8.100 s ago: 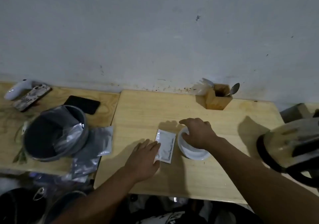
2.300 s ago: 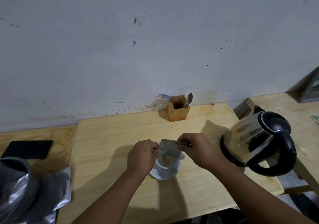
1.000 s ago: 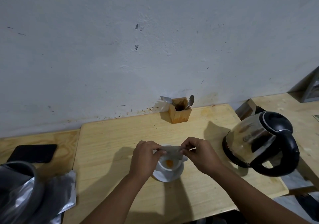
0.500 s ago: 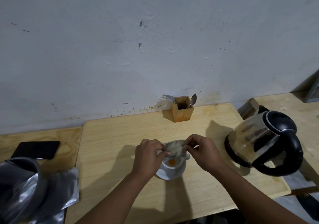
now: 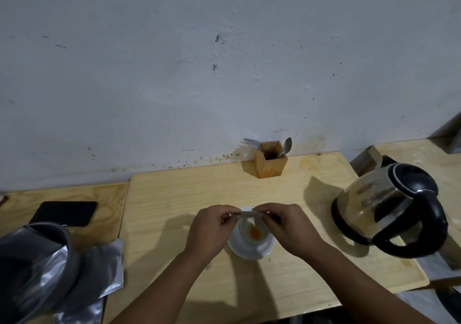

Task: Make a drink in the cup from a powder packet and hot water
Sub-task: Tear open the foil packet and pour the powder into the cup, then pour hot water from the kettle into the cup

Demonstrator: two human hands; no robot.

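Note:
A white cup (image 5: 252,237) stands on a white saucer (image 5: 249,252) in the middle of the wooden table (image 5: 174,199). Orange powder (image 5: 255,233) lies in the cup's bottom. The silvery powder packet (image 5: 248,214) is stretched flat and edge-on just above the cup's far rim. My left hand (image 5: 212,231) pinches its left end and my right hand (image 5: 289,229) pinches its right end. A steel kettle (image 5: 389,209) with a black lid and handle stands on the table to the right of the cup.
A wooden holder (image 5: 270,160) with a fork and a spoon (image 5: 287,146) stands by the wall. A black phone (image 5: 66,212) lies far left. A grey lined bin (image 5: 32,269) and foil pouches (image 5: 104,266) sit at the lower left.
Half a second ago the packet hung crumpled over the cup; now both hands have pulled it taut and flat above the rim. The orange powder shows more plainly.

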